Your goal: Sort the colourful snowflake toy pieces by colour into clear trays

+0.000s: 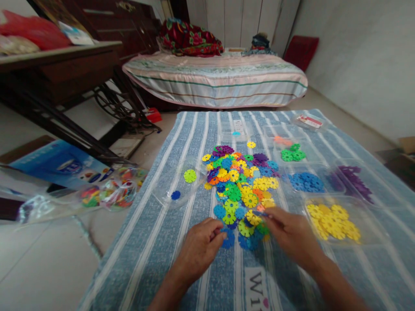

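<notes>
In the head view we see both hands at the lower middle of the frame, at the near edge of the pile [241,185] of coloured discs that lies on a striped cloth [155,242]. The left hand [201,246] has its fingers curled together over blue discs [228,239]; whether it grips one we cannot tell. The right hand [290,233] pinches its fingertips on a disc at the edge of the pile, probably because the pieces are thin and flat.

Right of the pile we see clear trays with discs of one colour each: yellow [333,220], blue [306,182], purple [355,181], green [292,154]. They lie close to the right hand, so a short reach is enough. A tray [181,185] left of the pile holds a lime and a blue disc. At the left of the frame a bag [110,192] of discs lies on the floor. A bed [217,77] stands behind, well apart. Nothing blocks the hands.
</notes>
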Motion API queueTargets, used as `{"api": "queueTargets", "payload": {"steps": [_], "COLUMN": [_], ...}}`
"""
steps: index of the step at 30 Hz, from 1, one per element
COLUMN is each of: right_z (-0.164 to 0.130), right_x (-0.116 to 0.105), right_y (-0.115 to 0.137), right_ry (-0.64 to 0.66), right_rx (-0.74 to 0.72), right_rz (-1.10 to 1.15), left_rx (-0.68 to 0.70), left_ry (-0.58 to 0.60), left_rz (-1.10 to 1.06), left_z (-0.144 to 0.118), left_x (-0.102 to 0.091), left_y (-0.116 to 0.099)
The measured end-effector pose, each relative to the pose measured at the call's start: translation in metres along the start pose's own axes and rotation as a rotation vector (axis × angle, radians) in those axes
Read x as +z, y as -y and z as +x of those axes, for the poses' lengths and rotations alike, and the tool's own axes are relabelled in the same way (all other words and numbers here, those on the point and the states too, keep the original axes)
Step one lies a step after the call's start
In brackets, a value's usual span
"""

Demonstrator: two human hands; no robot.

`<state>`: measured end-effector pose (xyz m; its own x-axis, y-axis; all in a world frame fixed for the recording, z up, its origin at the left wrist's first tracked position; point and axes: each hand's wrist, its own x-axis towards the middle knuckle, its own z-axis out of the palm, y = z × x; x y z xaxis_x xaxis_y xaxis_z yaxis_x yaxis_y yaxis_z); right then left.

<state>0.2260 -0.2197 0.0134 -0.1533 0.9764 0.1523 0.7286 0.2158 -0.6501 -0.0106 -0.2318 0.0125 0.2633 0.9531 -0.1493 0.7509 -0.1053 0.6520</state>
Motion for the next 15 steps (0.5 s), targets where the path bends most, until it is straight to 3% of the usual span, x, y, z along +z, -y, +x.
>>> {"api": "queueTargets", "payload": {"steps": [4, 6, 9, 15], "right_z": [0.017, 0.021, 0.016, -0.013], "right_x": [-0.044, -0.053, -0.041, 0.023], "right_y": [-0.021, -0.024, -0.018, 0.006], "right_ry": [-0.533, -0.681, -0.559, -0.016], "right_rx": [0.073, 0.091, -0.012, -0.167], "right_rz": [-0.466, -0.598, -0.492, -0.159], "left_rx": [-0.065, -0.091, -0.101, -0.087], "left_ry": [0.031, 0.055, 0.087, 0.096], "left_rz": [0.171, 0.230, 0.272, 0.225], "left_z": [-0.004, -0.006, -0.007, -0.009], "left_x": [0.001, 0.002, 0.004, 0.008], "left_y": [0.000, -0.004, -0.010, -0.011]}}
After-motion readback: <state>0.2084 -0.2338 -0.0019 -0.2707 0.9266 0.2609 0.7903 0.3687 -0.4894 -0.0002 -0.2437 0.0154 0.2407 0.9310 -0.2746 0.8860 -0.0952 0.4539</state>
